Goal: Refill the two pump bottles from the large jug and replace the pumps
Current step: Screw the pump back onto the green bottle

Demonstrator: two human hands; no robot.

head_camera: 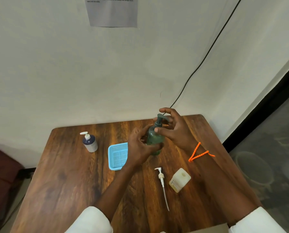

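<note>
Setting: wooden worktop (69, 190) against a pale wall
Green bottle (154, 140): upright near the far edge, long axis vertical, pump spout (163, 117) pointing right; lower body hidden by fingers
Left hand (140, 148): wrapped round the green bottle's body
Right hand (175, 128): fingers curled about the pump collar; exact contact hard to make out
Dark bottle (90, 142): upright toward the far left corner, white spout pointing left
Loose pump (162, 184): lying flat, head toward the far edge, tube toward the near edge
Jug (179, 179): just right of the loose pump, uncapped
Blue basket (117, 156): partly covered by the left hand
</note>
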